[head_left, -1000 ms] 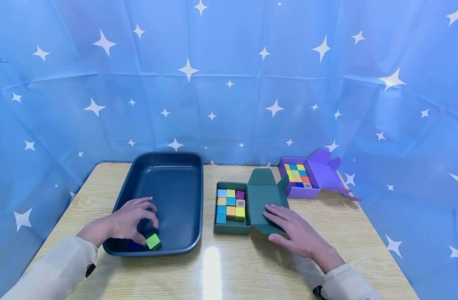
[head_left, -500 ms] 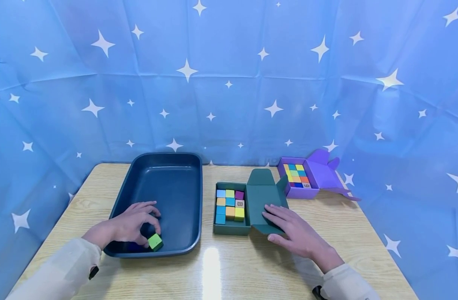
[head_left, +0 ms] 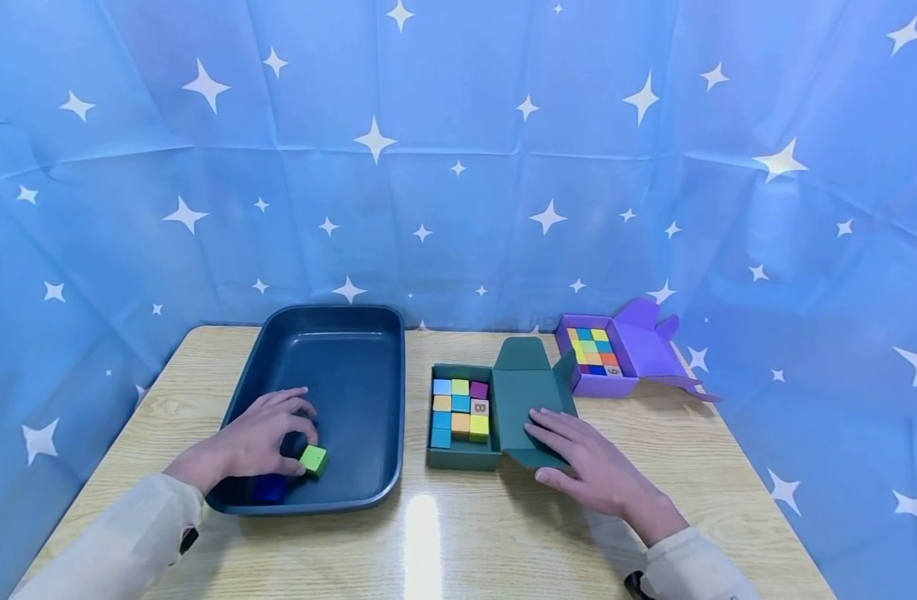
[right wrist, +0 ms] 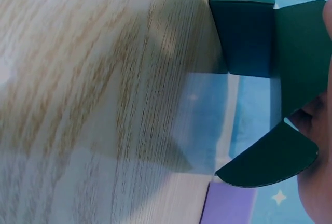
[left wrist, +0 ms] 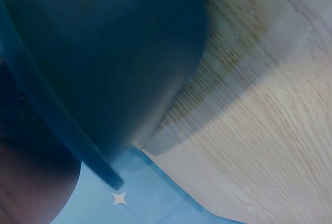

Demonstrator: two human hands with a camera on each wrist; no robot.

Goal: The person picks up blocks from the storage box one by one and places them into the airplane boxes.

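Note:
In the head view my left hand [head_left: 259, 439] reaches into the near left part of a dark blue tray [head_left: 353, 400]. Its thumb and index finger pinch a light green cube block [head_left: 313, 460]. A dark blue block [head_left: 269, 488] lies in the tray's near left corner, under the hand. My right hand [head_left: 597, 467] rests with extended fingers on the folded-back lid [head_left: 529, 400] of a green cardboard box [head_left: 464, 458], which holds several coloured blocks. The left wrist view shows mostly the outside of the tray [left wrist: 114, 63]; the green block is hidden there.
At the back right stands an open purple box [head_left: 604, 385] with several coloured blocks, its lid [head_left: 657, 350] folded out to the right. All of this is on a wooden table [head_left: 368, 558], with a blue star-patterned curtain [head_left: 458, 117] behind. One green lid flap [right wrist: 270, 156] sticks out near the right hand.
The left hand has closed its thumb and index finger on the green block, which has shifted slightly away from the tray's near wall. More of the dark blue block shows. The right hand stays put.

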